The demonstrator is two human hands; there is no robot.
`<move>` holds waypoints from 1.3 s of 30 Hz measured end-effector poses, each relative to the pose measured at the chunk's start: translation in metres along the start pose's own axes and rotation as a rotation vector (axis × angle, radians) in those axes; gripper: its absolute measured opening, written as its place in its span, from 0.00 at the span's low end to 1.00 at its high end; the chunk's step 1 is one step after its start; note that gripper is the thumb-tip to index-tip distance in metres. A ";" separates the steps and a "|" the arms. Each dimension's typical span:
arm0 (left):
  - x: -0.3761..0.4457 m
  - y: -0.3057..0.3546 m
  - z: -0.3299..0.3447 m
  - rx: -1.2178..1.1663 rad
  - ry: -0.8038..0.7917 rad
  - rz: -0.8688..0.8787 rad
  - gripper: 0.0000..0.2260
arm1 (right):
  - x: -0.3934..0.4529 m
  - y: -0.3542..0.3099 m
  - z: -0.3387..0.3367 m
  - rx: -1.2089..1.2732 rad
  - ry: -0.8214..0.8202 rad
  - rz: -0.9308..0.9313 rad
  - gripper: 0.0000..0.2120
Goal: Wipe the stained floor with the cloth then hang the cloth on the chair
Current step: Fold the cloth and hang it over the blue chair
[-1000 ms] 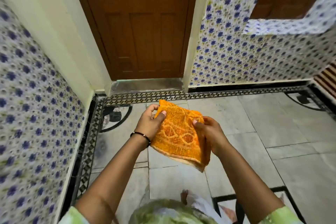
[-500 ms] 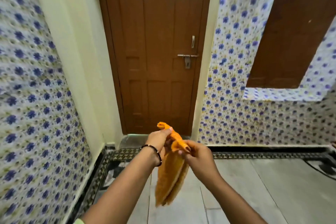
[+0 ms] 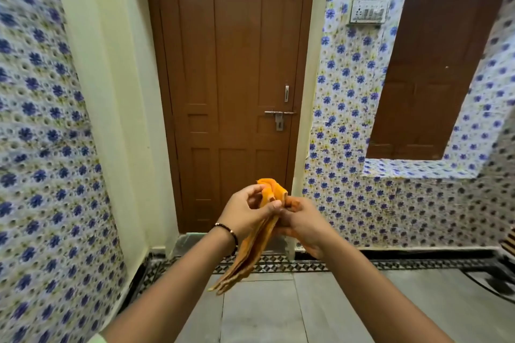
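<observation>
As it hung limp before the brown door (image 3: 234, 92), the folded orange cloth (image 3: 250, 248) was pinched at its top by left hand (image 3: 245, 214) and right hand (image 3: 301, 223); being soft and light, it was judged best held by its upper edge.

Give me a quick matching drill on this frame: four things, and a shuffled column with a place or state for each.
Column one:
1. cloth
2. door
3. switch panel
4. bracelet

Column two:
A. on the tiled wall, right of the door
B. on the wrist of the left hand
C. shut, straight ahead
D. folded, pinched between the left hand and right hand, hanging down

Pairs: 1-D, 2-C, 3-A, 4-B
</observation>
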State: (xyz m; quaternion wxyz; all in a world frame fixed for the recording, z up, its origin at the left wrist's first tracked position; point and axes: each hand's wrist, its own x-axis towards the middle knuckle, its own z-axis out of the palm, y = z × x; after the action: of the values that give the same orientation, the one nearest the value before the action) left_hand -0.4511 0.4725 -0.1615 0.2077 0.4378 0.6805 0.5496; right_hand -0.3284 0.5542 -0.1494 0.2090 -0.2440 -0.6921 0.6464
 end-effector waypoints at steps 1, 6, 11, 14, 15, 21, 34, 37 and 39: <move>0.000 0.001 0.000 0.062 0.042 0.044 0.19 | 0.001 -0.002 0.000 0.000 0.031 -0.005 0.08; 0.001 0.000 -0.020 0.165 0.287 0.085 0.07 | 0.002 -0.012 -0.011 -0.008 0.169 -0.017 0.07; 0.002 -0.006 -0.065 0.163 0.299 0.048 0.08 | -0.010 -0.027 -0.042 0.054 0.248 -0.008 0.07; 0.005 -0.008 -0.089 0.166 0.330 0.017 0.07 | -0.016 -0.033 -0.060 0.094 0.298 0.006 0.06; 0.005 -0.008 -0.096 0.162 0.352 -0.003 0.06 | -0.016 -0.034 -0.065 0.113 0.318 0.010 0.07; 0.006 -0.011 -0.124 0.097 0.442 -0.076 0.09 | -0.012 -0.043 -0.084 0.159 0.378 0.033 0.03; 0.006 0.028 -0.038 -0.039 0.124 -0.095 0.07 | -0.006 0.006 0.020 -0.364 0.161 -0.155 0.06; 0.006 0.025 -0.030 0.204 0.056 0.014 0.09 | 0.003 0.016 0.027 -0.262 0.222 -0.170 0.19; 0.004 0.025 -0.030 0.271 -0.050 0.073 0.08 | 0.005 0.019 0.021 -0.252 0.105 -0.209 0.27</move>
State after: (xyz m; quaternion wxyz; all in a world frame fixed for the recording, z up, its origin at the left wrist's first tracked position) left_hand -0.4675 0.4591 -0.1280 0.1432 0.4999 0.7267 0.4489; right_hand -0.3438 0.5410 -0.1700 0.2787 -0.2284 -0.7774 0.5156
